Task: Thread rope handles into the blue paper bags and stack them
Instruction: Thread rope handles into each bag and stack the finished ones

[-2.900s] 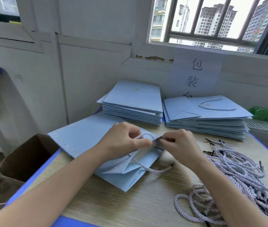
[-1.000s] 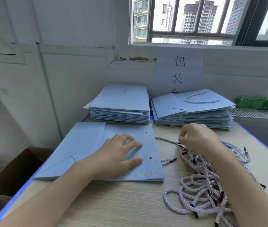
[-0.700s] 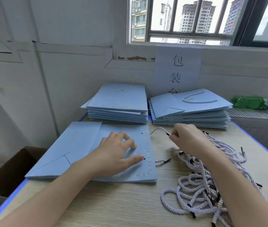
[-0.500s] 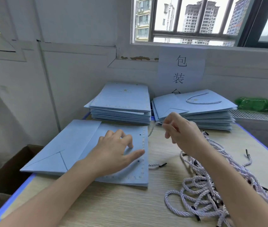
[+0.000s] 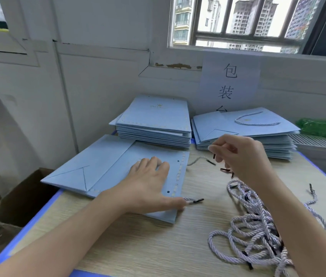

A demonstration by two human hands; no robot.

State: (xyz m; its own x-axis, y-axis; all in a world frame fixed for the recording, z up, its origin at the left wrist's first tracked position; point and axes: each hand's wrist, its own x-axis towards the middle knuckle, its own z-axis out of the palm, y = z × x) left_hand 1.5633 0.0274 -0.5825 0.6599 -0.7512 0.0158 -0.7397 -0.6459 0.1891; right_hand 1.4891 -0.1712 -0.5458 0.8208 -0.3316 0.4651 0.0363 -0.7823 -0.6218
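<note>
A flat blue paper bag (image 5: 106, 168) lies on the wooden table in front of me, its punched holes along the right edge. My left hand (image 5: 148, 184) presses flat on it, fingers spread; a rope end with a black tip (image 5: 195, 200) sticks out from under the bag by my thumb. My right hand (image 5: 238, 154) hovers to the right of the bag, pinching a white twisted rope (image 5: 200, 159) near its black tip. A tangle of loose rope handles (image 5: 254, 232) lies at the right, under my right forearm.
Two stacks of blue bags stand at the back: a stack without handles (image 5: 156, 120) on the left, a stack with a rope handle on top (image 5: 248, 126) on the right. A green bottle (image 5: 321, 127) lies on the sill. A cardboard box (image 5: 24, 194) sits left, below the table.
The bag was flipped flat, holes to the right. My left hand has stayed on it while my right hand picked a rope from the pile and lifted it up and away from the tangle.
</note>
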